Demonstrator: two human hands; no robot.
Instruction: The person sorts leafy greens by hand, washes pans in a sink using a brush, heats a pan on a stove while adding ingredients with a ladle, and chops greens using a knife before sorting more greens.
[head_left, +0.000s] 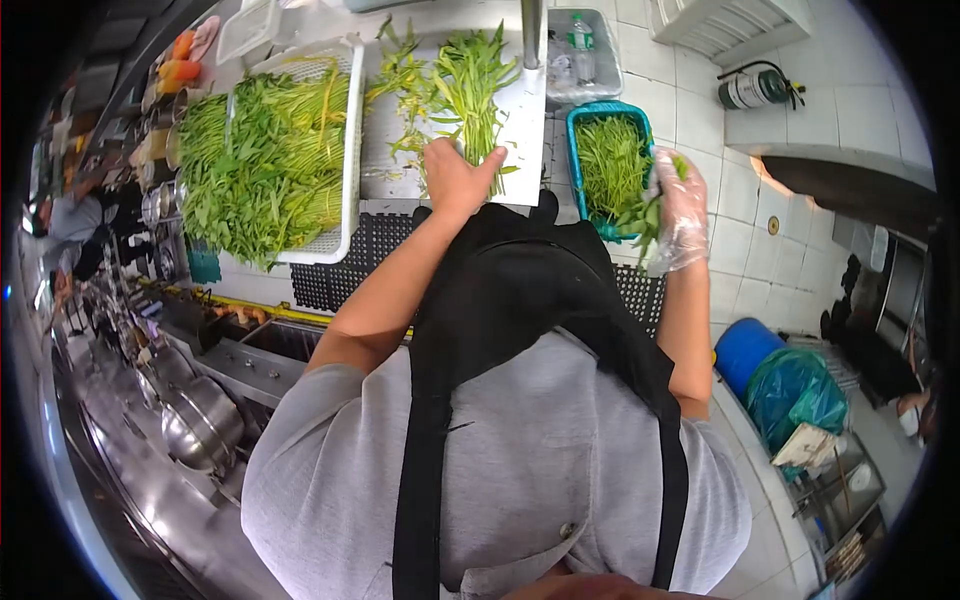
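Note:
My bare left hand (461, 180) rests at the near end of the white work surface (385, 180), its fingers and thumb around the stems of a bunch of leafy greens (472, 85). Loose leaves and yellowed bits lie to the left of that bunch. In a clear plastic glove, my right hand (682, 212) is closed on some greens (645, 222) at the right edge of a teal basket (571, 150). Cut green stems (613, 165) fill this basket. Left of the work surface, a white crate (352, 150) holds heaped long-stemmed greens (265, 165).
A grey bin (612, 80) with a plastic bottle (581, 45) stands behind the teal basket. A fire extinguisher (755, 90) is at the upper right. To the right are a blue barrel (750, 355) and a green plastic bag (797, 395). Metal pans (200, 425) sit at left.

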